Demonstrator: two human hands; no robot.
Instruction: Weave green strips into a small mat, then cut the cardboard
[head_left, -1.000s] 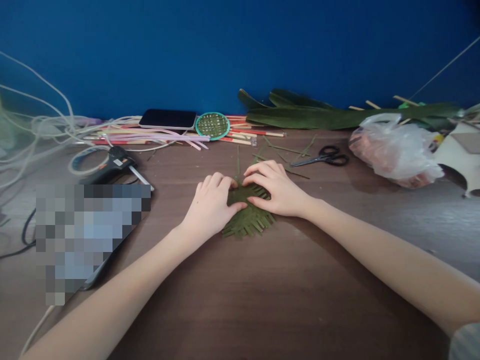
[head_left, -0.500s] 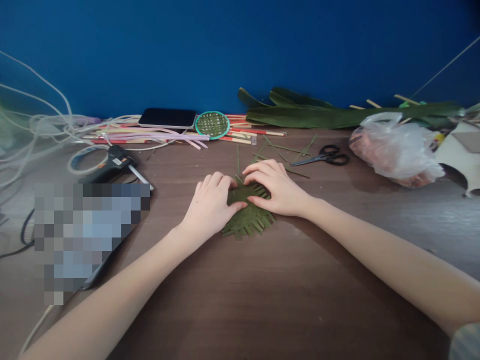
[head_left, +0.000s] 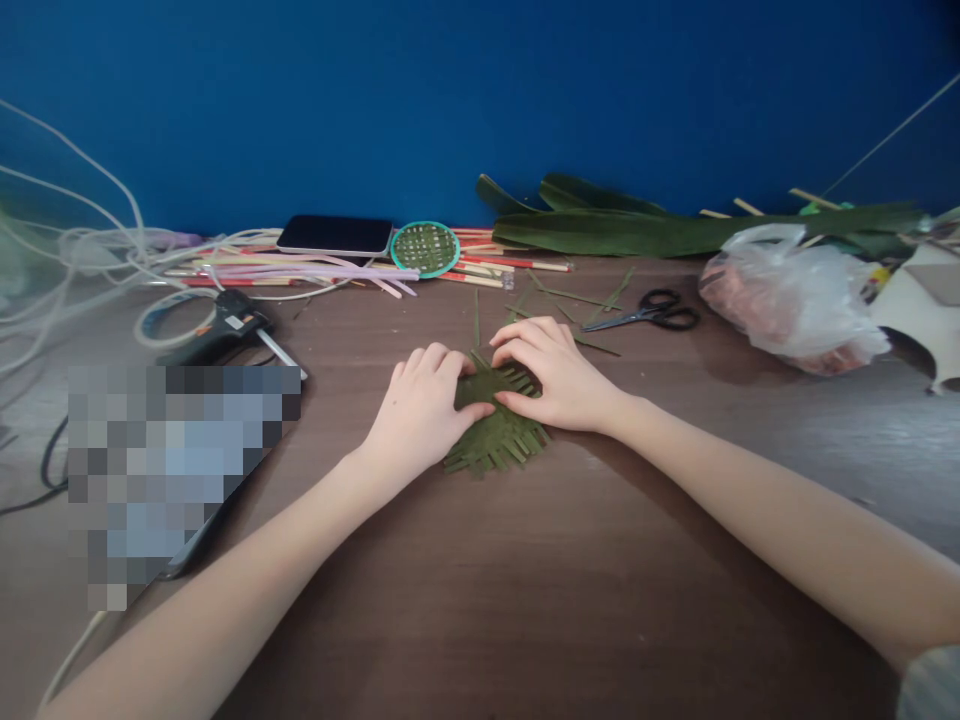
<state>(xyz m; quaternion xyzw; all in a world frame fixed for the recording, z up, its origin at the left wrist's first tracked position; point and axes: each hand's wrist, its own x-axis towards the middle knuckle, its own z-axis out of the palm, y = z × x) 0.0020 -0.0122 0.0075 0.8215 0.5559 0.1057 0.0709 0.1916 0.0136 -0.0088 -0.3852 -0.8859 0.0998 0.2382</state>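
A small mat of woven green leaf strips (head_left: 501, 438) lies on the brown table, its cut strip ends fanning out at the edges. My left hand (head_left: 424, 405) grips its left side, thumb on top and fingers curled at the far edge. From the right, my right hand (head_left: 551, 375) holds it too, with the thumb pressed on the weave close to the left thumb. Both palms hide part of the mat. Just beyond the hands are loose leaf strips (head_left: 577, 298) and black scissors (head_left: 652, 312).
Long green leaves (head_left: 637, 230) lie along the blue wall. A phone (head_left: 334, 235), a teal-rimmed woven disc (head_left: 425, 250) and red-tipped sticks (head_left: 536, 262) sit at the back. A glue gun (head_left: 232, 325) and pixelated tablet (head_left: 187, 470) are left; a plastic bag (head_left: 795, 300) is right.
My right hand's fingers have shifted very slightly to the right. The left hand and the woven mat look the same.
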